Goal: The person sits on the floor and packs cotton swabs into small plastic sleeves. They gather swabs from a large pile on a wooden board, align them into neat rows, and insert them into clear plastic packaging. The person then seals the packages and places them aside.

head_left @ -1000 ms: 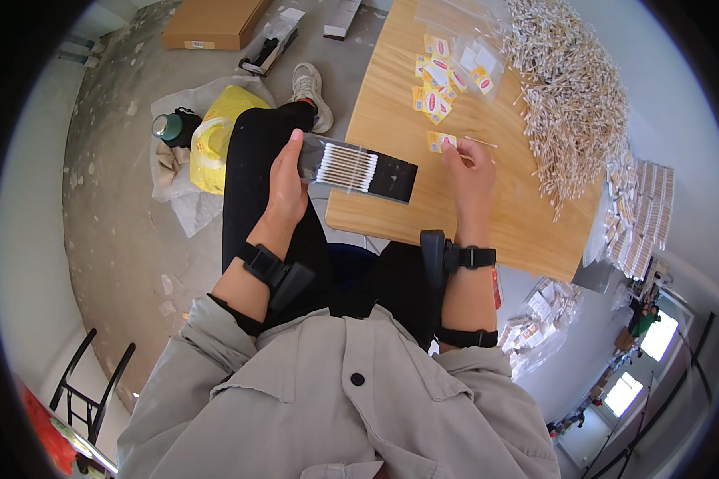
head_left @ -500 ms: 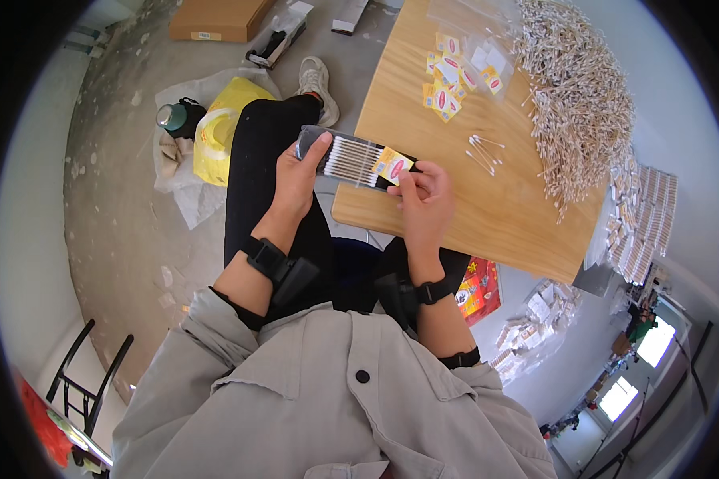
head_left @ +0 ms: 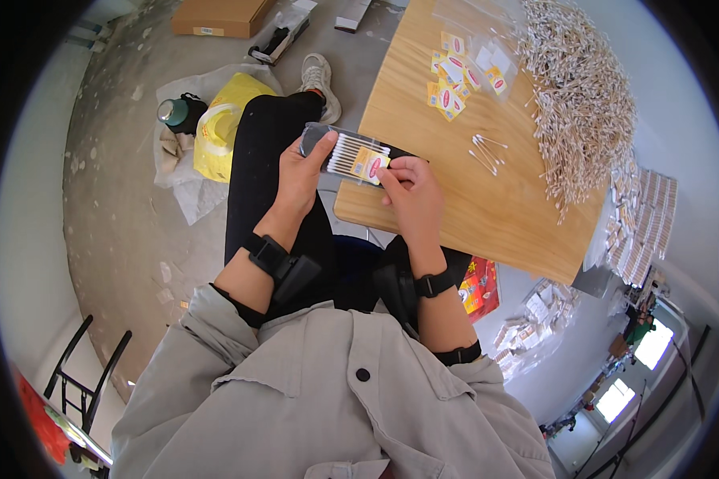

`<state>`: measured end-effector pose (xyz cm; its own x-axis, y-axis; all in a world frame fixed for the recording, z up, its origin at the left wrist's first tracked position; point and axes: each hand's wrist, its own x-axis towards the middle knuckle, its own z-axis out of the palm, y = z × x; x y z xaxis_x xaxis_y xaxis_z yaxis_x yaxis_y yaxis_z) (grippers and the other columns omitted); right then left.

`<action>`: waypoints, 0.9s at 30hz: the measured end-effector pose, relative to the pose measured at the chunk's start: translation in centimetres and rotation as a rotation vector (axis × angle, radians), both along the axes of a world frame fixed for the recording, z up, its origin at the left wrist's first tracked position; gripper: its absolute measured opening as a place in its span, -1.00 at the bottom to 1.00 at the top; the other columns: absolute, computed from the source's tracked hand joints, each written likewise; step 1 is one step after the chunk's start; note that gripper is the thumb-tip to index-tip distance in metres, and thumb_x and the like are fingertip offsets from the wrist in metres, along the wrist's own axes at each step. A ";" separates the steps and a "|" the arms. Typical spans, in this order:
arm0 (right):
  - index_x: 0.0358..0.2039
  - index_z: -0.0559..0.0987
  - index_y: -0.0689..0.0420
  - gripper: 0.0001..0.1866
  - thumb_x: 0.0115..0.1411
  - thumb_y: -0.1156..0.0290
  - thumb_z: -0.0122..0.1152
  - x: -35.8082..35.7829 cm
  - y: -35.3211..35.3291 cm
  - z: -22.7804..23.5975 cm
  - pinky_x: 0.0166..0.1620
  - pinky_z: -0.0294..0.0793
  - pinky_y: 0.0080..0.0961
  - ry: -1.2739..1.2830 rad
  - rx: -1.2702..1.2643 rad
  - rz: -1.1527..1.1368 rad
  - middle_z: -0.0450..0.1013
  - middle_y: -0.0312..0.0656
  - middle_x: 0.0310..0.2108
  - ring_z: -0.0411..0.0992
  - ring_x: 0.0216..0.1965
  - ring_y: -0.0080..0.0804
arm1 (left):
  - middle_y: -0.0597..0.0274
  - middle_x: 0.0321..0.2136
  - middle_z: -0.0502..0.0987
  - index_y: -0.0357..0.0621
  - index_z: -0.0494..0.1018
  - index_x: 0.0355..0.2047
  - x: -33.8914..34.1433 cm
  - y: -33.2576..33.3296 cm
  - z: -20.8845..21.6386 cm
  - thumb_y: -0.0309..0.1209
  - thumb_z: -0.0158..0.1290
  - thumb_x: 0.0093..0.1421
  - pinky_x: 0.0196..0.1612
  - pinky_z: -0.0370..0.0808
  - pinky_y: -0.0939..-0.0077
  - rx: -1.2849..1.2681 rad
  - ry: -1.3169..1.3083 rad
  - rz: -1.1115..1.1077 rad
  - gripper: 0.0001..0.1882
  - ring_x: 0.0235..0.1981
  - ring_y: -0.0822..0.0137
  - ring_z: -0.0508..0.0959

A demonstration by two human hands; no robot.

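Note:
My left hand (head_left: 298, 176) is closed on one end of a clear plastic bag (head_left: 316, 137), with the thumb on top. Inside lies a flat row of white-tipped cotton swabs (head_left: 347, 149). A yellow and white card (head_left: 369, 165) with a red oval covers the right part of the row. My right hand (head_left: 415, 195) pinches the card's right edge at the bag's other end. Whether the card is fully inside the plastic, I cannot tell. The bag is held above my lap, by the wooden table's (head_left: 407, 203) edge.
Several loose swabs (head_left: 485, 154) lie on the table near a big swab heap (head_left: 575, 104). Spare yellow cards (head_left: 451, 84) and clear bags are at its far side. Packed swabs (head_left: 647, 215) are stacked at the right. A yellow bag (head_left: 216, 136) and a bottle (head_left: 170, 112) are on the floor.
The card has slid left over the swabs, from the bag's right end. My right hand has moved left with it, while my left hand keeps its grip.

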<state>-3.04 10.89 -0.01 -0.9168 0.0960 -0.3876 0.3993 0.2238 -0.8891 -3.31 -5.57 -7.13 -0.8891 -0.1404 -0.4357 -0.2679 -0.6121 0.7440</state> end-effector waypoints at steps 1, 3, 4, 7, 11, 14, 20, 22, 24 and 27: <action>-0.26 0.50 0.29 -0.75 0.12 0.45 0.36 -0.4 -0.2 0.1 -0.52 0.47 -0.63 0.000 0.018 0.021 0.55 -0.12 -0.42 0.47 -0.55 -0.56 | 0.32 -0.34 0.61 -0.21 0.53 -0.25 0.0 0.0 -0.1 -0.37 0.14 0.29 -0.21 0.49 0.63 0.000 -0.001 -0.004 -0.85 -0.34 0.55 0.56; -0.28 0.51 0.27 -0.75 0.10 0.44 0.37 -1.0 -0.6 0.5 -0.50 0.48 -0.61 0.001 0.076 0.076 0.55 -0.13 -0.44 0.47 -0.55 -0.54 | 0.31 -0.33 0.61 -0.21 0.53 -0.25 0.0 0.0 -0.1 -0.37 0.15 0.29 -0.22 0.50 0.63 -0.001 -0.004 -0.012 -0.85 -0.34 0.55 0.56; -0.29 0.52 0.26 -0.76 0.09 0.44 0.37 -1.2 -0.9 0.8 -0.48 0.48 -0.60 0.002 0.116 0.110 0.55 -0.13 -0.45 0.48 -0.55 -0.52 | 0.31 -0.33 0.61 -0.21 0.53 -0.25 0.0 0.0 -0.1 -0.37 0.15 0.29 -0.22 0.50 0.63 -0.002 -0.003 -0.012 -0.85 -0.34 0.55 0.56; -0.33 0.53 0.24 -0.77 0.07 0.42 0.39 -1.7 -0.9 0.3 -0.40 0.50 -0.53 0.062 0.272 0.187 0.55 -0.14 -0.44 0.49 -0.53 -0.48 | 0.32 -0.34 0.61 -0.21 0.53 -0.26 0.0 0.0 0.0 -0.38 0.15 0.28 -0.22 0.50 0.63 -0.003 0.001 -0.013 -0.85 -0.34 0.56 0.56; -0.23 0.52 0.24 -0.75 0.15 0.39 0.34 -1.5 -0.6 -0.1 -0.21 0.52 -0.40 0.138 0.353 0.161 0.50 -0.11 -0.23 0.51 -0.30 -0.44 | 0.38 -0.38 0.60 -0.21 0.55 -0.27 0.1 0.1 0.4 -0.34 0.17 0.27 -0.26 0.45 0.67 0.000 0.008 0.024 -0.83 -0.38 0.61 0.53; 0.01 0.42 0.30 -0.65 0.33 0.33 0.12 -0.4 -0.9 -2.2 0.06 0.45 -0.37 0.369 0.030 -0.193 0.35 -0.06 -0.05 0.42 0.00 -0.34 | 0.41 -0.41 0.58 -0.22 0.56 -0.28 -0.3 -0.6 -0.7 -0.32 0.16 0.28 -0.30 0.42 0.70 0.051 0.032 0.083 -0.80 -0.41 0.65 0.49; 0.23 0.18 0.35 -0.52 0.46 0.26 -0.23 -0.2 -3.9 -3.3 0.37 0.07 -0.28 0.463 -0.240 -0.261 0.18 0.03 0.11 0.15 0.29 -0.17 | 0.46 -0.47 0.54 -0.24 0.56 -0.33 -0.4 0.7 0.7 -0.29 0.15 0.30 -0.36 0.38 0.73 -0.178 -0.012 0.112 -0.77 -0.46 0.69 0.43; 0.23 0.19 0.34 -0.54 0.46 0.28 -0.24 -0.1 -4.6 -2.8 0.38 0.05 -0.26 0.448 -0.195 -0.208 0.15 0.03 0.14 0.14 0.29 -0.16 | 0.46 -0.46 0.54 -0.25 0.56 -0.33 -0.2 0.7 0.4 -0.30 0.16 0.29 -0.36 0.38 0.73 -0.200 0.014 0.114 -0.77 -0.45 0.69 0.43; 0.22 0.19 0.33 -0.55 0.46 0.29 -0.23 -0.1 -5.1 -2.8 0.37 0.05 -0.25 0.476 -0.197 -0.184 0.14 0.04 0.15 0.14 0.29 -0.14 | 0.45 -0.46 0.54 -0.26 0.56 -0.32 -0.2 0.7 0.3 -0.31 0.16 0.29 -0.36 0.39 0.71 -0.236 0.030 0.107 -0.78 -0.45 0.67 0.43; 0.21 0.22 0.32 -0.57 0.44 0.33 -0.20 -0.3 -4.8 -3.0 0.34 0.09 -0.25 0.523 -0.190 -0.171 0.16 0.04 0.13 0.18 0.24 -0.12 | 0.44 -0.46 0.54 -0.27 0.56 -0.31 -0.4 1.0 0.4 -0.32 0.16 0.29 -0.36 0.40 0.69 -0.315 0.015 0.097 -0.78 -0.45 0.65 0.44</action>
